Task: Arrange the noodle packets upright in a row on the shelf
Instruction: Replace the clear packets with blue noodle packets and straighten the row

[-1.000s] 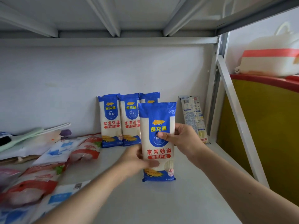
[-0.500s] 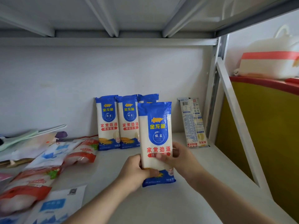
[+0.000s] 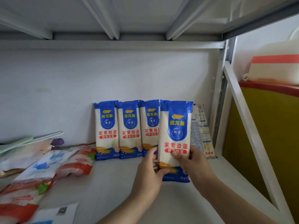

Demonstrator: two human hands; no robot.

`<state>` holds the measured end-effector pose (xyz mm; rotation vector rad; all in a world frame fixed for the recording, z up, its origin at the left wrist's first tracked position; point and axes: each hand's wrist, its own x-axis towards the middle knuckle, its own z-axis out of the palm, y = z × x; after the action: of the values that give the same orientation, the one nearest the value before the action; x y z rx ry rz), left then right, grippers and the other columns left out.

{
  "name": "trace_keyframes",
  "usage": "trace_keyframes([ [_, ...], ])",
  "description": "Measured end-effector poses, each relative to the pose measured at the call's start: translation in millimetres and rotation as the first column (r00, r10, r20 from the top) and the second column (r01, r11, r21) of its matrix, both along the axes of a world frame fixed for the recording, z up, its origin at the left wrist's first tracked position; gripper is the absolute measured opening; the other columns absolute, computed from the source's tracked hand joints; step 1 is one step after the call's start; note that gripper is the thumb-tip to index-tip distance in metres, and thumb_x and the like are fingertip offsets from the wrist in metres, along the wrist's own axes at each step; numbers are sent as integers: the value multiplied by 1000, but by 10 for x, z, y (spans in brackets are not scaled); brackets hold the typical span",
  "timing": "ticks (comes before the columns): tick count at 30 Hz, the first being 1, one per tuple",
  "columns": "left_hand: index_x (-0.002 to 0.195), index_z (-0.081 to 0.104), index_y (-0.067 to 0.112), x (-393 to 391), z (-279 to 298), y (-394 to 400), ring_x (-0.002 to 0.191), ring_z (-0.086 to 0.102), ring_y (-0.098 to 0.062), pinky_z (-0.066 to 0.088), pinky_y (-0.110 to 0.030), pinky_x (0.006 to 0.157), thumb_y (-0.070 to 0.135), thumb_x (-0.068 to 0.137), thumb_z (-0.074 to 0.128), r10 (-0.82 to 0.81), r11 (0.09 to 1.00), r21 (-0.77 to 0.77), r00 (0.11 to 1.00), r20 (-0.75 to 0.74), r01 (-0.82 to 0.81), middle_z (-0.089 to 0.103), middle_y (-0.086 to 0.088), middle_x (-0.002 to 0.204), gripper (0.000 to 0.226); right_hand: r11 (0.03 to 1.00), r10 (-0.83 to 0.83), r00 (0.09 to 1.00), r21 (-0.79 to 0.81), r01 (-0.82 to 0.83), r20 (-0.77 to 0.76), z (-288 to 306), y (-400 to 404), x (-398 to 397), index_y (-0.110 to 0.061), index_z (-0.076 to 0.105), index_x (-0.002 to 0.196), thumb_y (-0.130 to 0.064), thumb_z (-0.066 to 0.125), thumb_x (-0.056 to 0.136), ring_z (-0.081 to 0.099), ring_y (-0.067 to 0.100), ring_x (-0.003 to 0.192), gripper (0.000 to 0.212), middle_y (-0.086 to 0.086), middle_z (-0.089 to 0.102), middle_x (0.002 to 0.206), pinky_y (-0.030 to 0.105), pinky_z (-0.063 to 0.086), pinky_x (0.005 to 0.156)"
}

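both hands grip one noodle packet [image 3: 175, 136] upright near the back right of the shelf [image 3: 113, 183]. the left hand [image 3: 149, 173] is curled around its lower left edge, the right hand [image 3: 192, 165] around its lower right, thumb across the front. three matching packets [image 3: 129, 129] stand in a row against the back wall, just to its left, and a pale packet [image 3: 202, 131] leans behind it on the right.

Shelf [image 3: 113, 183]: three blue-and-white noodle packets [image 3: 129, 129] upright against the back wall. Fourth packet [image 3: 175, 139] upright in front, gripped low by left hand [image 3: 149, 172] and right hand [image 3: 194, 165]. Pale packet [image 3: 201, 131] leaning at right. Red-and-white bags [image 3: 48, 172] lying at left.
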<state>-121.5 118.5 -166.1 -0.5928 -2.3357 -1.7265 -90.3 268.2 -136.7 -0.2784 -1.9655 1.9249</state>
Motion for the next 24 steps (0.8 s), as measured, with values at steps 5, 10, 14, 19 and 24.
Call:
trace_keyframes([
  [5, 154, 16, 42, -235, -61, 269, 131, 49, -4, 49, -30, 107, 15, 90, 73, 21, 992, -122, 988, -153, -40, 50, 12, 144, 90, 1000, -13, 1000, 25, 13, -22, 102, 228, -318, -23, 64, 110, -22, 81, 84, 76, 20, 91, 31, -3, 79, 99, 31, 61, 62],
  [10, 154, 16, 42, -551, -111, 501, 133, 50, -10, 50, -36, 106, 12, 89, 73, 63, 986, -139, 983, -172, -88, 52, 8, 143, 91, 995, -62, 998, 77, 63, -25, 67, 427, -644, -32, 60, 105, -23, 82, 82, 76, 16, 92, 34, -5, 77, 102, 38, 65, 73],
  [14, 156, 16, 37, -730, -142, 654, 138, 42, -9, 44, -33, 110, 8, 93, 67, 95, 977, -172, 977, -194, -129, 44, 6, 150, 86, 997, -69, 997, 32, 70, -39, 16, 534, -870, -24, 62, 114, -22, 82, 83, 76, 19, 92, 37, -2, 78, 104, 38, 65, 72],
  [19, 157, 16, 31, -912, -86, 805, 134, 44, -13, 44, -34, 109, 3, 95, 61, 143, 962, -196, 961, -235, -191, 45, 1, 147, 82, 996, -84, 995, 20, 85, -51, -31, 614, -1113, -22, 63, 115, -22, 81, 85, 75, 18, 95, 35, -3, 76, 106, 36, 64, 71],
  [24, 156, 14, 29, -997, -123, 876, 129, 47, -19, 50, -41, 105, 3, 96, 56, 166, 936, -256, 945, -282, -241, 47, -3, 141, 78, 984, -134, 988, 105, 141, -70, -93, 580, -1296, -18, 62, 117, -17, 74, 91, 68, 14, 97, 30, -5, 72, 106, 20, 52, 64],
])
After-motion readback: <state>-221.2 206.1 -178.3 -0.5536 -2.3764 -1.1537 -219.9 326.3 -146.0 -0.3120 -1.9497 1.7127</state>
